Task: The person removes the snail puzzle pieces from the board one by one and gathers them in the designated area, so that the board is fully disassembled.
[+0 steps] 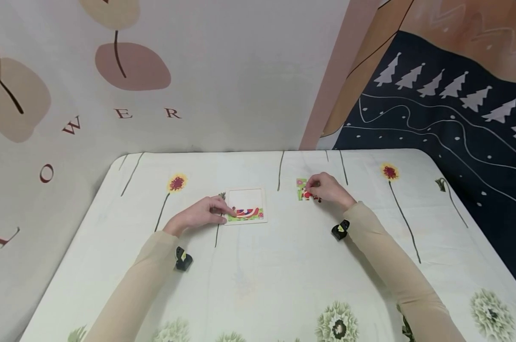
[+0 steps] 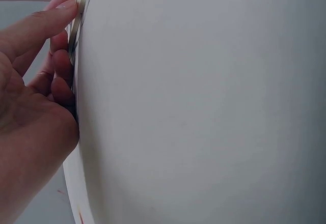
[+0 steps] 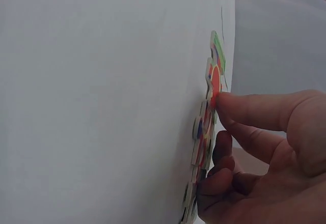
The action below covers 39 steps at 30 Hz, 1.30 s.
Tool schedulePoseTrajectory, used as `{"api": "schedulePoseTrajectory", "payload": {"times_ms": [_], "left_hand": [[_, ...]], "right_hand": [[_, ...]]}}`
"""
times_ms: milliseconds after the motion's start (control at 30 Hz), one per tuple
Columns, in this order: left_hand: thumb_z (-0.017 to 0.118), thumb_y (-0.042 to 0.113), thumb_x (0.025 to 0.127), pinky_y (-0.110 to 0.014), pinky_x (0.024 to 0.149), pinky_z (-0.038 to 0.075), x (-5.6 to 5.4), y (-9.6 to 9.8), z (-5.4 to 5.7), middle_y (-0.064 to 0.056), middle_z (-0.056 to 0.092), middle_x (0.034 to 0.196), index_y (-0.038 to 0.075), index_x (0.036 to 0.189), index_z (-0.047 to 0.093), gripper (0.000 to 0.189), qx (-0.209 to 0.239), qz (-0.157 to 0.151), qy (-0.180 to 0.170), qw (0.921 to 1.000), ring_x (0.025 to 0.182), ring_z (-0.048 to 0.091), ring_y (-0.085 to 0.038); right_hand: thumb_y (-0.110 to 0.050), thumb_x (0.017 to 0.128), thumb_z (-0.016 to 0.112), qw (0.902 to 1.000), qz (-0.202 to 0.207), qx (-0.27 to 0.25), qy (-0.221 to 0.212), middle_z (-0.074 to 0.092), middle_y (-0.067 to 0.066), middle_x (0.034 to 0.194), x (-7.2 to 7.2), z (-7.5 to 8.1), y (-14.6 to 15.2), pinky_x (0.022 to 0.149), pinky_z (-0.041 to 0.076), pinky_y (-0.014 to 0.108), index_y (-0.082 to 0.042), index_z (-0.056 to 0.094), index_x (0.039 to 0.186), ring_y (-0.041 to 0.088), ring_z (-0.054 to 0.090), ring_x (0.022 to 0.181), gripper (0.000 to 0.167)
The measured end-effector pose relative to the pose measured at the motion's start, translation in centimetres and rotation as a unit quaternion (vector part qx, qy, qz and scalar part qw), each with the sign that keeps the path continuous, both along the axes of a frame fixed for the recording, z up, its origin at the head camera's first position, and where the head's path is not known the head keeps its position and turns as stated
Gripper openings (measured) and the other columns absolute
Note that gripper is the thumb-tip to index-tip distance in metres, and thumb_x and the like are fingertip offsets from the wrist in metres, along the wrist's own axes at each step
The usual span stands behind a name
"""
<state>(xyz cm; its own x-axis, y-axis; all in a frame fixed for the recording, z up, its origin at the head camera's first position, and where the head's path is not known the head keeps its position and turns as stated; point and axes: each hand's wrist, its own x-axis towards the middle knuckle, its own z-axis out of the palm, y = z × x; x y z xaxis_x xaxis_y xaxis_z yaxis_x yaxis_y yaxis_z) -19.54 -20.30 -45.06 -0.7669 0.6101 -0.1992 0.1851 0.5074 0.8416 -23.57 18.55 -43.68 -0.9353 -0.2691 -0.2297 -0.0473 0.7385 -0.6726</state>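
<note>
Touching puzzle pcs (image 1: pixel 301 189) w/ R hand (image 1: pixel 329 189); L hand (image 1: pixel 202 212) on tray (image 1: pixel 265 209).

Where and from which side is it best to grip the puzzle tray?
The puzzle tray is probably best pinched by its right rim, coming from the right: that straight edge is free, while the left hand touches the opposite side.

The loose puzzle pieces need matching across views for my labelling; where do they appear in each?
Head: the loose puzzle pieces lie right of centre, partly covered by the right hand.
Left wrist: not in it.
Right wrist: right of centre, a slanting row seen nearly edge-on, touched by that hand.
Shared landmark: the white tablecloth, in all three views.
</note>
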Motion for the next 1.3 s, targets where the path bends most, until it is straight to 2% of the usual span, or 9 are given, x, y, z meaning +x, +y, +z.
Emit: {"api": "schedulePoseTrajectory", "payload": {"times_ms": [167, 367, 700, 800, 900, 1033, 1167, 1300], "left_hand": [[0.072, -0.001, 0.092, -0.039, 0.096, 0.042, 0.0, 0.1, 0.0, -0.011, 0.064, 0.114, 0.001, 0.115, 0.078, 0.023, 0.003, -0.005, 0.005, 1.0000, 0.107, 0.053, -0.023], [0.072, -0.001, 0.092, -0.040, 0.096, 0.042, 0.1, 0.2, -0.1, -0.013, 0.064, 0.114, -0.001, 0.115, 0.077, 0.024, 0.011, -0.011, 0.010, 0.9998, 0.106, 0.053, -0.024], [0.070, -0.002, 0.093, -0.040, 0.097, 0.041, 0.1, 0.5, 0.0, -0.015, 0.065, 0.118, -0.002, 0.114, 0.076, 0.022, 0.003, 0.004, 0.007, 1.0000, 0.110, 0.054, -0.025], [0.069, -0.001, 0.093, -0.039, 0.093, 0.040, 0.2, 0.6, 0.1, -0.014, 0.066, 0.116, -0.001, 0.113, 0.077, 0.021, -0.005, 0.012, 0.012, 0.9998, 0.107, 0.053, -0.024], [0.069, -0.001, 0.094, -0.038, 0.091, 0.041, 0.2, 0.8, 0.3, -0.013, 0.067, 0.113, -0.001, 0.110, 0.078, 0.018, -0.010, 0.019, 0.021, 0.9996, 0.105, 0.054, -0.023], [0.070, -0.002, 0.093, -0.037, 0.088, 0.042, 0.3, 1.2, 0.4, -0.012, 0.068, 0.109, -0.001, 0.105, 0.078, 0.015, -0.004, 0.011, 0.041, 0.9991, 0.100, 0.055, -0.022], [0.071, -0.001, 0.092, -0.036, 0.081, 0.040, 0.3, 1.8, 0.5, -0.011, 0.068, 0.106, 0.000, 0.105, 0.079, 0.015, -0.001, 0.010, 0.048, 0.9988, 0.091, 0.050, -0.021], [0.070, -0.001, 0.092, -0.035, 0.079, 0.039, 0.2, 2.2, 0.5, -0.009, 0.067, 0.105, 0.001, 0.107, 0.079, 0.018, -0.002, 0.031, 0.044, 0.9986, 0.089, 0.047, -0.020]], "right_hand": [[-0.003, 0.100, 0.060, 1.0000, -0.001, 0.006, -0.001, 0.063, 0.016, 0.105, -0.2, -0.2, 0.0, 0.084, 0.042, 0.038, 0.005, 0.068, 0.105, 0.030, 0.052, 0.099, 0.013], [-0.002, 0.099, 0.060, 1.0000, 0.004, 0.003, 0.007, 0.062, 0.015, 0.103, 0.0, -0.2, 0.1, 0.086, 0.042, 0.040, 0.004, 0.069, 0.103, 0.030, 0.050, 0.100, 0.011], [-0.008, 0.100, 0.063, 0.9997, -0.004, -0.015, 0.020, 0.065, 0.016, 0.108, 0.2, 0.0, 0.1, 0.086, 0.044, 0.040, 0.002, 0.069, 0.104, 0.031, 0.054, 0.101, 0.012], [-0.008, 0.100, 0.063, 0.9993, -0.004, -0.025, 0.028, 0.066, 0.016, 0.107, 0.5, 0.2, -0.1, 0.083, 0.045, 0.037, 0.002, 0.069, 0.104, 0.030, 0.056, 0.100, 0.011], [-0.006, 0.100, 0.064, 0.9985, -0.006, -0.043, 0.032, 0.066, 0.016, 0.105, 0.8, 0.4, -0.5, 0.074, 0.048, 0.033, 0.002, 0.069, 0.104, 0.027, 0.059, 0.093, 0.011], [-0.004, 0.098, 0.065, 0.9967, 0.000, -0.064, 0.050, 0.067, 0.016, 0.104, 1.4, 0.5, -1.5, 0.067, 0.047, 0.030, 0.002, 0.071, 0.103, 0.025, 0.058, 0.086, 0.010], [-0.003, 0.097, 0.066, 0.9955, 0.013, -0.070, 0.061, 0.068, 0.015, 0.102, 2.0, 0.4, -2.5, 0.073, 0.046, 0.031, 0.001, 0.071, 0.101, 0.025, 0.059, 0.088, 0.007], [-0.003, 0.097, 0.066, 0.9945, 0.021, -0.080, 0.063, 0.068, 0.014, 0.101, 2.3, 0.0, -3.5, 0.077, 0.047, 0.033, 0.001, 0.071, 0.100, 0.026, 0.061, 0.090, 0.007]]}}
